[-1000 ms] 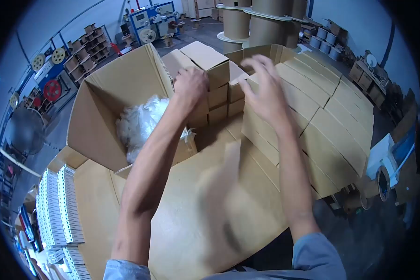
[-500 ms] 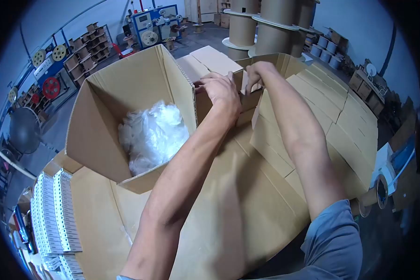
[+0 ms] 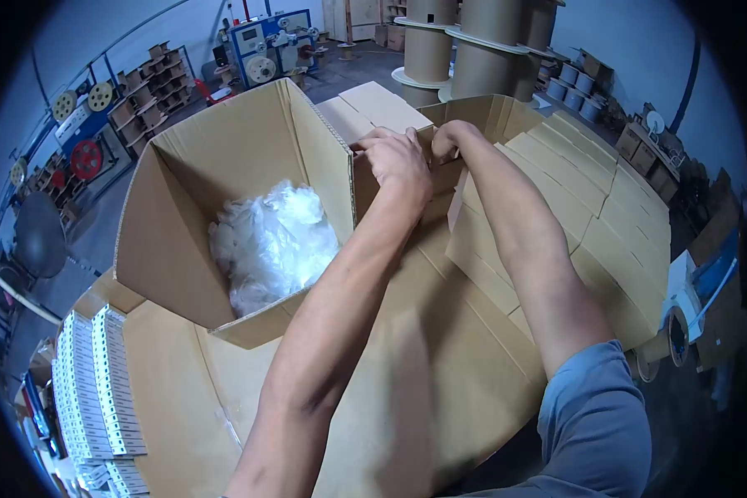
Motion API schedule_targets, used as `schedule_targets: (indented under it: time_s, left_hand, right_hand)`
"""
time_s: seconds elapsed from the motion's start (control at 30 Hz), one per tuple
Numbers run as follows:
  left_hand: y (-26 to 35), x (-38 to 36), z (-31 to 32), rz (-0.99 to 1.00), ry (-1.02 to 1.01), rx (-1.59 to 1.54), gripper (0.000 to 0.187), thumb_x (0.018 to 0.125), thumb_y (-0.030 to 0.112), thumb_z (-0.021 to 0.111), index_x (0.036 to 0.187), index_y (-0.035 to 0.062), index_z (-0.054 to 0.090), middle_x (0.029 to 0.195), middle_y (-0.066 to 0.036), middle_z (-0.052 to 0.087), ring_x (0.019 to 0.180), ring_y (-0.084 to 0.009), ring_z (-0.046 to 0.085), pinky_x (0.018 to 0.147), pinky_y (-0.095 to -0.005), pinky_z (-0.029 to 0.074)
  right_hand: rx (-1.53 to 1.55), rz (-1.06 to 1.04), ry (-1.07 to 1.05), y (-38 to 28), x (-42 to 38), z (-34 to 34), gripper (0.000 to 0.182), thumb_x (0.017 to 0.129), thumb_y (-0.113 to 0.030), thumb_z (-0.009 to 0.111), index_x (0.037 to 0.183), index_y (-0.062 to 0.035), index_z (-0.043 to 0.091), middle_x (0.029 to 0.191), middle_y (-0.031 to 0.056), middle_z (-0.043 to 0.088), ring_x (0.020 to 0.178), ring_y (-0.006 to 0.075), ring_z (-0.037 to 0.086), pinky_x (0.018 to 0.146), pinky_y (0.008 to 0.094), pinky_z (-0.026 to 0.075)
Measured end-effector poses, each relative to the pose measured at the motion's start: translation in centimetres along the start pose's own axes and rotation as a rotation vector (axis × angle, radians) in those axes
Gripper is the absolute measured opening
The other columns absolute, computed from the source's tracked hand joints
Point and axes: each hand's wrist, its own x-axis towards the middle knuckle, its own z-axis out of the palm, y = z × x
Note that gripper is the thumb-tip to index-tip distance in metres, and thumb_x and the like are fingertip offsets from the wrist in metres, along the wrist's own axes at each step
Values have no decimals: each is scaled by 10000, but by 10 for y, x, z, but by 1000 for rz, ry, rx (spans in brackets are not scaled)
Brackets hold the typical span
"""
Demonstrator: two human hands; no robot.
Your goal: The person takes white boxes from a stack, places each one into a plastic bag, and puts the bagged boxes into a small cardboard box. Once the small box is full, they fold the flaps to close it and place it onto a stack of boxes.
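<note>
My left hand (image 3: 396,162) lies on the near side of a small closed cardboard box (image 3: 382,108), its fingers bent over the box's upper edge. Close by on the right, my right hand (image 3: 451,139) is closed at the same box's right corner; its fingertips are hidden. Left of my hands stands a large open cardboard box (image 3: 224,124) with crumpled clear plastic bags (image 3: 278,236) inside. To the right, rows of flat-topped cardboard boxes (image 3: 556,174) lie close together.
A cardboard-covered surface (image 3: 473,398) spreads below my arms. Stacked white strips (image 3: 112,382) with dark markings stand at the left edge. Large brown spools (image 3: 490,58) rise behind the boxes. A blue machine (image 3: 270,46) and shelves of small spools (image 3: 153,83) are farther back.
My right hand has curled its fingers in and shifted slightly against the small box's corner. My left hand has moved slightly right. The large open box is nearly unchanged.
</note>
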Motion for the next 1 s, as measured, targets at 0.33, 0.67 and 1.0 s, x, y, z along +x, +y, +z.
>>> schedule_targets:
  time_s: [0.33,0.67,1.0]
  left_hand:
    - [8,9,9,-122,-1,7,567,1058,355,483,1580,175,353,1417,-323,486,1267,-556,504,950,-688,451]
    - [-13,-87,8,203,731,-634,1042,787,279,804,1619,85,206,1543,-304,355,1403,-475,389,1158,-573,338]
    - [-41,-292,74,254,416,-1892,672,911,271,726,1478,71,425,1428,-131,507,1325,-230,471,1028,-388,458]
  right_hand:
    - [385,217,787,31,-46,-32,1119,598,-356,785,1553,-27,305,1564,316,350,1436,482,370,1137,515,402]
    - [682,-426,1717,36,-259,40,809,729,-377,838,1361,-37,465,1338,268,518,1263,407,497,1045,486,437]
    - [712,-676,1265,-104,-394,309,866,706,-126,818,1480,-53,437,1319,204,477,1191,356,481,987,475,475]
